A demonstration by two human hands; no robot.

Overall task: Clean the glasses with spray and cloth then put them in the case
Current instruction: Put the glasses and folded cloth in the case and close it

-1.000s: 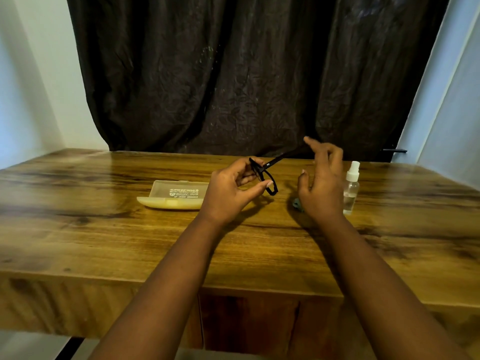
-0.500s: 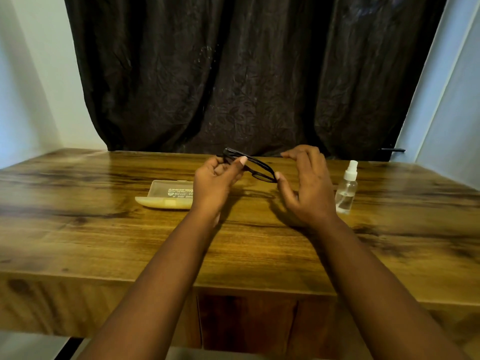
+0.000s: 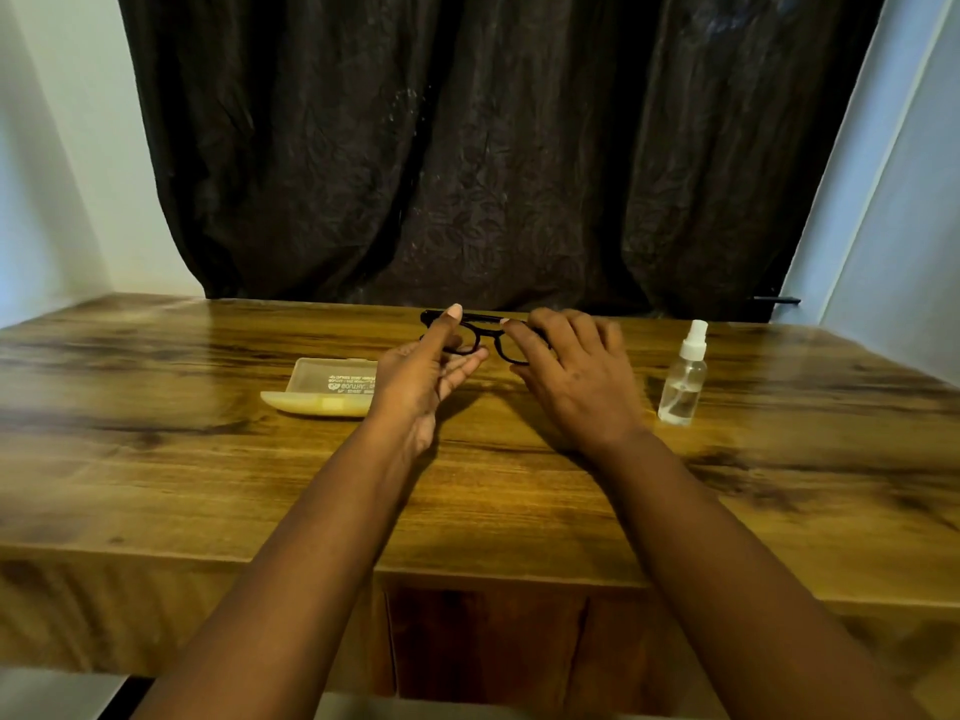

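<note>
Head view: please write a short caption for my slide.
Both hands, left and right, hold black glasses above the table, between case and spray bottle.

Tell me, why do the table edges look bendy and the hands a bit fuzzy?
Head view: the wide-angle lens bows the table toward the picture's edges; the right hand is smeared by motion blur, the left hand less so; the spray bottle looks sharper; soft shadows lie under both hands.

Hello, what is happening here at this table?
A person holds black glasses above the wooden table with both hands: left hand and right hand each pinch one side of the frame. The closed case lies to the left, and the spray bottle stands to the right, untouched. No cloth is visible.
</note>
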